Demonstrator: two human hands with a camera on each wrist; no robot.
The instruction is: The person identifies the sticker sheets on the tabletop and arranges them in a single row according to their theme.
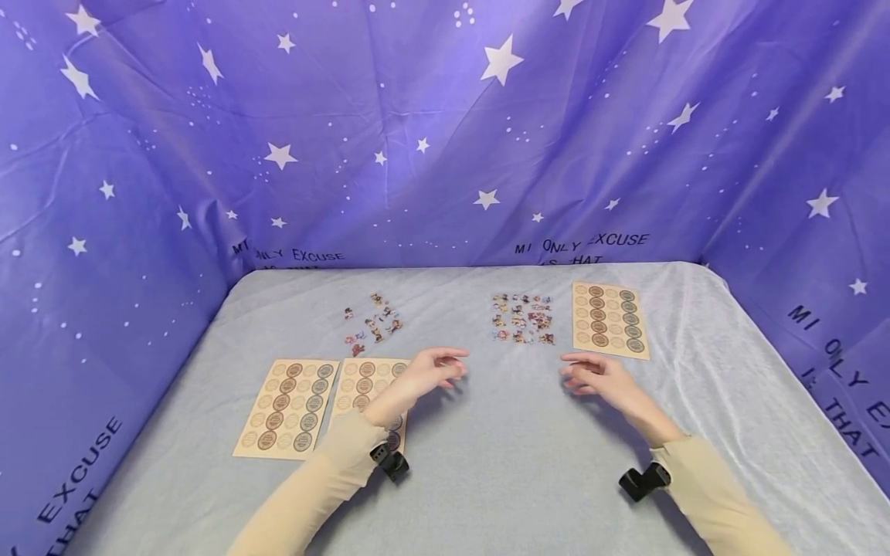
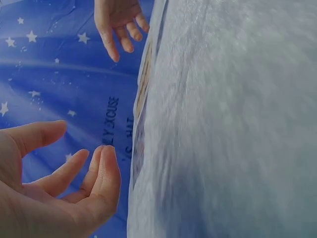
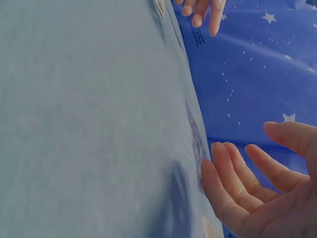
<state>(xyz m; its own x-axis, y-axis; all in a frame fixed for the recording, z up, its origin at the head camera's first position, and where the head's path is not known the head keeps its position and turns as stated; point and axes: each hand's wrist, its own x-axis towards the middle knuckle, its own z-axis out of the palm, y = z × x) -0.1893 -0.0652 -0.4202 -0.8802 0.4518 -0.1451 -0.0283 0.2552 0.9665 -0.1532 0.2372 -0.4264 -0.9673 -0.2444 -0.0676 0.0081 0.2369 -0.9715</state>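
My left hand [image 1: 424, 374] hangs over the cloth with loosely bent fingers and nothing in its grasp. Beneath its wrist lies a tan sheet of round labels [image 1: 365, 378], partly covered by the arm. My right hand [image 1: 601, 378] mirrors it, fingers relaxed and holding nothing, just below another label sheet [image 1: 612, 316]. Between and beyond the hands is a clear-looking sheet of small cartoon figure stickers [image 1: 521, 318]. In the left wrist view, the thumb and fingers of the left hand [image 2: 74, 183] stand apart; the right wrist view has the right hand [image 3: 262, 183] similarly spread.
A third label sheet [image 1: 285, 405] lies at the left. Behind it is a looser group of small figure stickers [image 1: 375, 323]. Pale blue cloth covers the table [image 1: 501, 463], and a purple star-printed curtain [image 1: 417, 116] encloses its back and sides. Each sleeve carries a black wrist camera [image 1: 645, 481].
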